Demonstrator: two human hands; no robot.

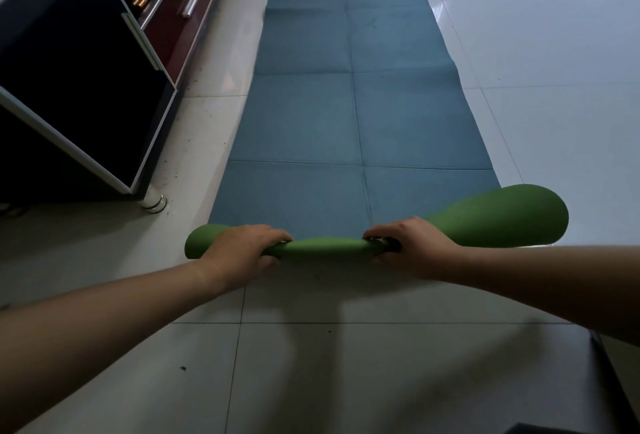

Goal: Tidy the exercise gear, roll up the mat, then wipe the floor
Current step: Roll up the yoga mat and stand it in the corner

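- Mat (346, 121): one, blue on top, lying flat along the floor (536, 52) and running away from the person; fold creases divide it into two columns of panels.
- Roll (329, 248): the mat's near end is turned over into one green tube lying crosswise. It is squeezed thin in the middle and flares wide and loose at its right end.
- Left hand (242, 250): fingers curled over the top of the roll near its left end, gripping it.
- Right hand (412, 246): fingers curled over the roll right of its middle, gripping it just beside the flared end.
- Cabinet (69, 87): one, dark-fronted with pale edging, stands left of the mat with a strip of floor between them; one metal foot (154, 201) shows at its near corner, and one bar handle (188, 5) sits on a maroon drawer front.
- Dark object (609, 381): one, at the lower right corner, partly cut off; I cannot tell what it is.
- Floor: pale tiles, with small dark specks along the cabinet side.
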